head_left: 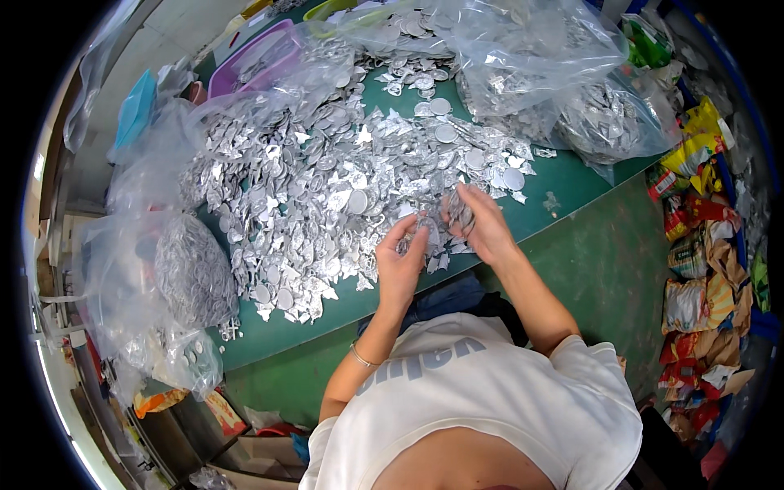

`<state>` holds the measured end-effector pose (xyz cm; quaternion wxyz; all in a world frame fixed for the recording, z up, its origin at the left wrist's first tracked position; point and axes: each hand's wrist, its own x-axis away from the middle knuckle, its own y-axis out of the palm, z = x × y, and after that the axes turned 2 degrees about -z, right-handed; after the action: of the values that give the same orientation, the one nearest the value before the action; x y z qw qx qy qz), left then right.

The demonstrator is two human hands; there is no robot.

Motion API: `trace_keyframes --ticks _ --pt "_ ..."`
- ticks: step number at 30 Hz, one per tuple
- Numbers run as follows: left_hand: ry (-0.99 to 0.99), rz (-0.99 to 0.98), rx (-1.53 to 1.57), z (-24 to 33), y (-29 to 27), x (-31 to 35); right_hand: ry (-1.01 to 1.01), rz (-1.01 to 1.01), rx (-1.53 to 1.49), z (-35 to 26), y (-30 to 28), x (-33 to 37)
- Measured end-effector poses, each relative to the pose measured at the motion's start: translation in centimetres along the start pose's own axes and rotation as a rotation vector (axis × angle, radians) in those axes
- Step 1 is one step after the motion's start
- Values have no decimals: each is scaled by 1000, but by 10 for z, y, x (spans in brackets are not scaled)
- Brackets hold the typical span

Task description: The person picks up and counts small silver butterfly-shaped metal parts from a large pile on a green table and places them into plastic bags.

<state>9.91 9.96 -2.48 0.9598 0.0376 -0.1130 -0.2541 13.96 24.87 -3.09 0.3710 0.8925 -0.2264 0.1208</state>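
A wide heap of small silvery metal pieces point(327, 192), flat discs and star-like shapes among them, covers the green table point(282, 339). At the heap's near edge my left hand point(398, 265) curls its fingers and thumb round a few of these pieces. Just to its right, my right hand point(488, 224) is closed on a small bunch of metal pieces point(460, 214), held between thumb and fingers. The two hands are close together with a narrow gap between them. Exact shapes of the held pieces are too small to make out.
Transparent plastic bags of metal pieces stand at the far right point(604, 122) and at the left point(194, 269). A purple basin point(253, 57) sits at the back left, near a light-blue container point(136, 109). Colourful crumpled packaging point(694, 286) is piled along the right.
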Motion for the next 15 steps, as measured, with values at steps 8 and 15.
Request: trace_keyframes --ticks 8,15 --pt "480 -117 -568 15 34 -14 -9 -8 -214 -5 -38 -7" --pt "453 -30 -745 2 5 -17 -710 608 1392 -71 -83 -37"
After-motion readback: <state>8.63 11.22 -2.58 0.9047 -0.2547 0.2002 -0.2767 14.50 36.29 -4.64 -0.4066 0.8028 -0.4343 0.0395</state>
